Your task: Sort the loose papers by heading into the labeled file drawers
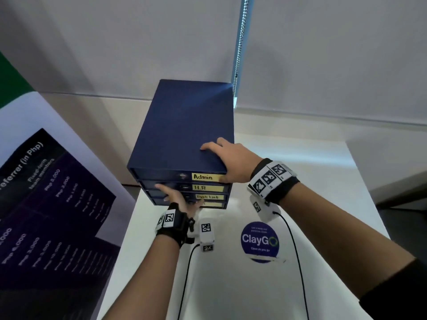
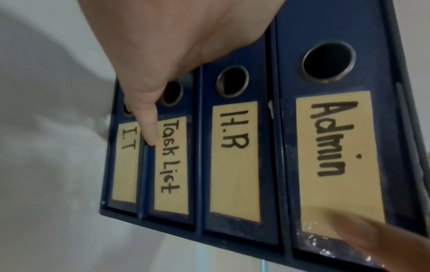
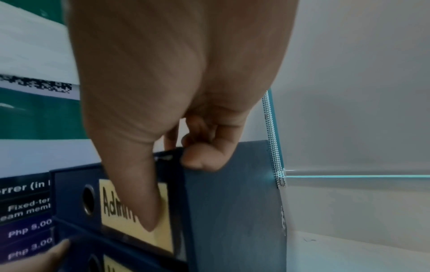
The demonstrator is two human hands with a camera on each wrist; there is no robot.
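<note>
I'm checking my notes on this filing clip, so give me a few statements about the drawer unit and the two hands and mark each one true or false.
1. The blue drawer unit stands on a white table. True.
2. The top drawer's label reads I.T. False: it reads Admin; the I.T label is on the bottom drawer.
3. The right hand rests on the unit's top front corner, thumb over the Admin label. True.
4. The left hand holds a sheet of paper. False: it touches the drawer fronts and no paper shows.
5. The H.R label sits between Admin and Task List. True.
6. The round sticker reads Admin. False: it reads ClayGo.
</note>
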